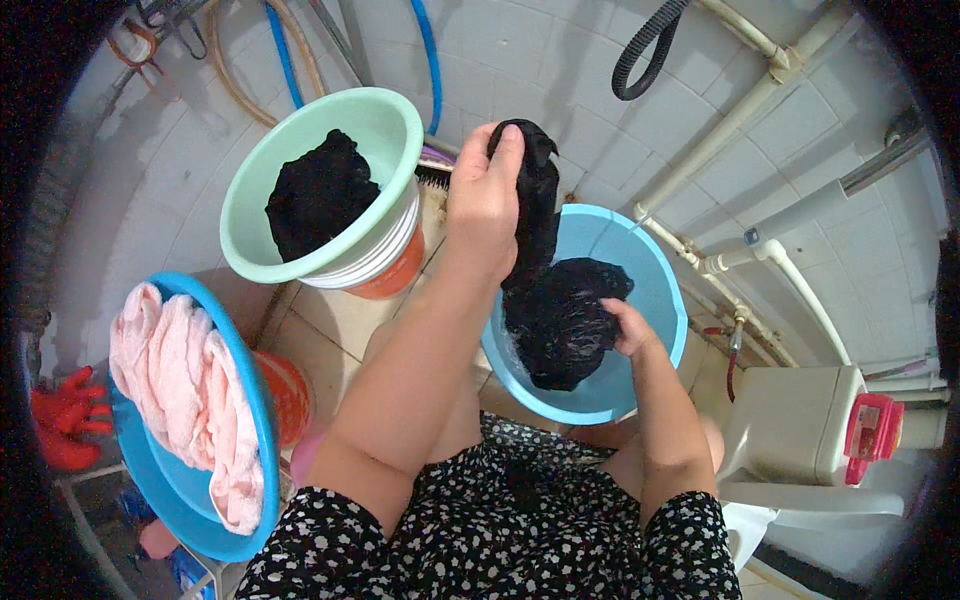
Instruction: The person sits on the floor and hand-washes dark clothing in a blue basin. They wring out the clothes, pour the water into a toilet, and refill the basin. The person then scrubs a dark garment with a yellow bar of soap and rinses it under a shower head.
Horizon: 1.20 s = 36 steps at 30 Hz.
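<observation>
Presumably to keep it contained, a pink towel (180, 370) lies bunched in a blue basin (185, 490); next, a mint-green basin (390, 140), set on a bucket (385, 272) perhaps for easier reach, holds black fabric (320, 195). The left hand (485, 195) grips a black garment (565, 320) by one raised end, seemingly to keep that part clear; its bulk lies in the light-blue basin (655, 290), where the right hand (630, 328) touches its edge (fingers partly hidden, closure unclear).

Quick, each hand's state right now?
Left hand: grip closed, holding up black cloth.
Right hand: touching black cloth in light-blue basin; closure unclear.
</observation>
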### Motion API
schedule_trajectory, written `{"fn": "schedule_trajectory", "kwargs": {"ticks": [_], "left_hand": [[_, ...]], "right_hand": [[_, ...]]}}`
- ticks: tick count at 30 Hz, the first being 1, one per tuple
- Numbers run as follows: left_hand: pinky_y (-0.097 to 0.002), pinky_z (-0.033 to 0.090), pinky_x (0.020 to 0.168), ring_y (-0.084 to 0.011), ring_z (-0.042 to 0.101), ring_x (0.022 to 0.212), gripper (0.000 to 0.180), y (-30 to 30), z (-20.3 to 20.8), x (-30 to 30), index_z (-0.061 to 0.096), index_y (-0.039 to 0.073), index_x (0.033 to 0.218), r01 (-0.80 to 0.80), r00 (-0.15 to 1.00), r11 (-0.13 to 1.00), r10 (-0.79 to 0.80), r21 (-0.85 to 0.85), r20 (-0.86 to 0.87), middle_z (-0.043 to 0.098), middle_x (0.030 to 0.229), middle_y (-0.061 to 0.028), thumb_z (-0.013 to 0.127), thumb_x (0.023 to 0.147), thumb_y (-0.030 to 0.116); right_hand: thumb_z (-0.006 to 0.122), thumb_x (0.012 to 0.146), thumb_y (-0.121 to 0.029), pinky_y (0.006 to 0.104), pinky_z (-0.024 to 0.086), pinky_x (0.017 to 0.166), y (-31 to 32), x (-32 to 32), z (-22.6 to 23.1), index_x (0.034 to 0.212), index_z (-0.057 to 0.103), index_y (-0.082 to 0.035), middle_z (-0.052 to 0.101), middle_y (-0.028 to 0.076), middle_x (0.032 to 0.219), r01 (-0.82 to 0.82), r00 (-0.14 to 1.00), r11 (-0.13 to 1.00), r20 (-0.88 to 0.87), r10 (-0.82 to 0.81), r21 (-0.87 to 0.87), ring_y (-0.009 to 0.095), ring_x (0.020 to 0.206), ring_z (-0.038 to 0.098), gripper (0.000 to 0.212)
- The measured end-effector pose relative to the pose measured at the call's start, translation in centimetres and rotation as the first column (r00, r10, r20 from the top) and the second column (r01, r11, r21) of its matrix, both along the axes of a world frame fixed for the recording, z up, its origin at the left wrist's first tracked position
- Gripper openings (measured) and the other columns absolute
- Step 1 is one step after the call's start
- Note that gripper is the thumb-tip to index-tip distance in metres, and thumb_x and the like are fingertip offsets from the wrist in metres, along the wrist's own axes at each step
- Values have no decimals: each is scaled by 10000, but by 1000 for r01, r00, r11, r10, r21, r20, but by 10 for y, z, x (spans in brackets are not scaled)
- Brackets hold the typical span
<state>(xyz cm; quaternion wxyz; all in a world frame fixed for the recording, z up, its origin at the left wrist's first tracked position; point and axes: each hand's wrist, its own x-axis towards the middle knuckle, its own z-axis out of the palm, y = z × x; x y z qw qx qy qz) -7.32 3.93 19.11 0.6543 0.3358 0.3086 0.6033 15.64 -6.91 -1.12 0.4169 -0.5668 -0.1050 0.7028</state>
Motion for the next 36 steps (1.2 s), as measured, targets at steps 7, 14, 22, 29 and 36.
{"fn": "schedule_trajectory", "kwargs": {"ticks": [7,14,22,29,36], "left_hand": [[-241,459,546,-101,547,623,189,-8,-2,11,530,30,986,89,993,996,-89,9,71,584,785,-29,515,930,209],[-231,458,553,-82,543,642,208,-1,-13,19,533,37,1029,103,994,994,-102,-29,39,584,785,-23,523,928,218],[-228,461,614,-75,540,681,208,-9,-4,21,546,42,1024,180,978,977,-191,-116,-85,583,812,-6,536,917,219],[-226,471,638,-76,569,732,165,-12,-15,28,563,45,996,492,871,870,-491,-44,30,606,844,-17,553,898,177],[-271,489,736,-146,599,835,222,-23,-8,32,536,33,1060,602,747,797,-584,48,319,615,937,-59,563,896,180]], "right_hand": [[641,789,-466,426,395,984,-10,32,-22,1381,292,-40,408,199,1346,-147,639,984,749,173,-102,351,1186,454,808],[636,638,-687,696,151,992,-8,-40,21,1465,111,-216,59,220,1497,-424,-312,708,825,471,-565,382,1387,-1,1087],[585,692,-700,702,171,987,-10,-53,-38,1467,9,-266,-42,175,1514,-427,-438,528,679,590,-734,381,1387,-64,1060],[697,608,-653,561,144,1086,20,-7,-19,1471,62,-196,60,167,1516,-661,3,528,702,713,-533,341,1399,22,1165],[679,759,-99,347,380,963,-6,-32,93,1298,397,-16,502,142,1226,-559,608,709,794,-3,430,250,1104,493,613]]}}
